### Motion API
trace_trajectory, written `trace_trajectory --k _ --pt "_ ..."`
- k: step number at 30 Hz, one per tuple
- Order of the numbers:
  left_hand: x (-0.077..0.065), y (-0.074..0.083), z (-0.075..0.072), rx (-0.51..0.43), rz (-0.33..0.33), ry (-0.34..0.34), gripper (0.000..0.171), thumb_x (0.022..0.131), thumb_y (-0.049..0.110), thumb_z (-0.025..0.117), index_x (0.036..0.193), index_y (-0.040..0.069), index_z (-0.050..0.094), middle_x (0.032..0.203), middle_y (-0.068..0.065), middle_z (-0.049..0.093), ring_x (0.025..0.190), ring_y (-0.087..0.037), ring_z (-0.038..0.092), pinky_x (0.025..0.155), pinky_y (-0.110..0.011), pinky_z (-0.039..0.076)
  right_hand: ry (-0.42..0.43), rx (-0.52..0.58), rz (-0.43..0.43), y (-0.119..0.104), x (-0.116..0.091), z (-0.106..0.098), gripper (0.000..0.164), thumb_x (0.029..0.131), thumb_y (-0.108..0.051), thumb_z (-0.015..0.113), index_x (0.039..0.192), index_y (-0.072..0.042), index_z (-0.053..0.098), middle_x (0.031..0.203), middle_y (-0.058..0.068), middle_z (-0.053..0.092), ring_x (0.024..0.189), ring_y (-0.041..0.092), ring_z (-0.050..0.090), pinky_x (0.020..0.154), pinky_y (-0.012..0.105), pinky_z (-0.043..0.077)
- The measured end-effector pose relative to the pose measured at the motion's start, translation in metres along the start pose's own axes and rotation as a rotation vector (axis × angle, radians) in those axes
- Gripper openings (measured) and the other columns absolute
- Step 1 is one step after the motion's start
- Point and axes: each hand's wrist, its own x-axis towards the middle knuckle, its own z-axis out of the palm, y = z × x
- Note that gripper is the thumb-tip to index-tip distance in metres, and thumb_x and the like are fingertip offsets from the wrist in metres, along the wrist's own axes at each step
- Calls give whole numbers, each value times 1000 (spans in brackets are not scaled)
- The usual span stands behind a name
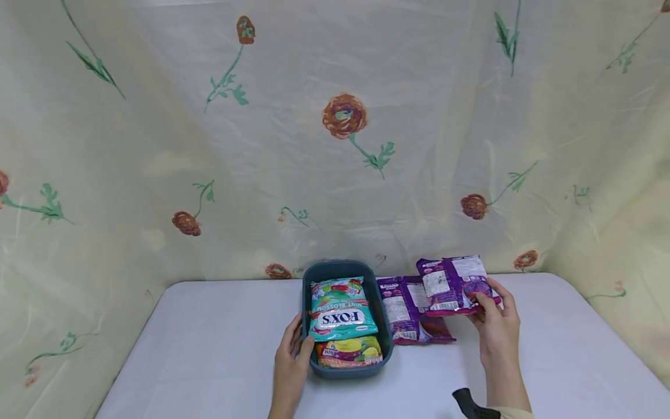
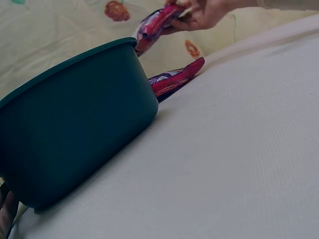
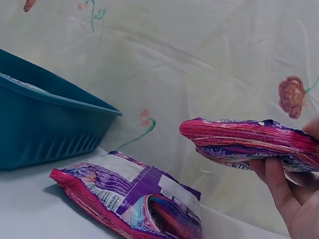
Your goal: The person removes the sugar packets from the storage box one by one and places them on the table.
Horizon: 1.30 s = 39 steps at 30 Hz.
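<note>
My right hand [image 1: 497,320] pinches a purple candy bag [image 1: 453,286] by its right edge, thumb on top and fingers beneath. The right wrist view shows this bag raised above a second purple bag [image 3: 134,194], which lies on the table beside the basket. My left hand [image 1: 292,355] holds the near left side of a blue-green plastic basket [image 1: 349,372], its thumb at the rim. Inside the basket lie a teal FOX'S candy bag [image 1: 342,308] and, nearer me, a yellow and red candy bag [image 1: 350,352]. In the left wrist view, only a sliver of the left fingers [image 2: 7,211] shows.
A white-covered table [image 1: 220,343] spreads out around the basket. Behind it hangs a pale curtain [image 1: 272,145] printed with flowers, close to the basket's far end. A black strap end [image 1: 473,404] juts out by the right wrist.
</note>
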Motion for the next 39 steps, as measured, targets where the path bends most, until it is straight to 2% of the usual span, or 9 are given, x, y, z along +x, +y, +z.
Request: trace_trajectory --k 9,17,32,36,38,39 --pt "1 0 -2 -3 4 4 53 93 31 56 143 24 40 146 -8 44 132 -26 46 110 -42 39 23 1 58 2 4 -5 49 94 -29 56 140 -26 41 117 -4 46 83 3 63 70 15 57" --pt "2 -1 -1 -7 12 5 53 93 31 56 143 23 40 146 -8 44 131 -26 46 110 -43 39 24 -5 66 5 8 -9 51 94 -30 56 142 -26 40 116 -4 45 84 4 62 71 15 56" --pt "2 3 0 -8 -7 1 52 93 30 56 143 25 40 147 -7 43 132 -26 46 109 -43 40 31 -67 144 16 15 -19 49 97 -28 51 144 -28 38 142 7 34 85 -4 59 73 13 54" --pt "2 3 0 -9 -15 -1 53 93 30 56 143 25 40 147 -8 43 132 -27 46 110 -43 40 26 -105 161 19 15 -20 52 98 -26 48 148 -27 31 149 9 28 94 -2 54 75 11 53" --pt "1 3 0 -5 -21 -3 53 93 30 56 143 24 40 146 -8 43 132 -27 46 109 -44 40 19 -152 165 20 15 -20 56 98 -26 45 150 -24 25 154 11 21 107 4 51 82 11 51" --pt "1 3 0 -3 -25 -6 53 93 31 56 143 24 39 146 -9 44 132 -27 46 109 -44 40 13 -180 161 21 15 -21 57 99 -26 44 151 -21 22 156 13 17 116 10 48 90 14 50"
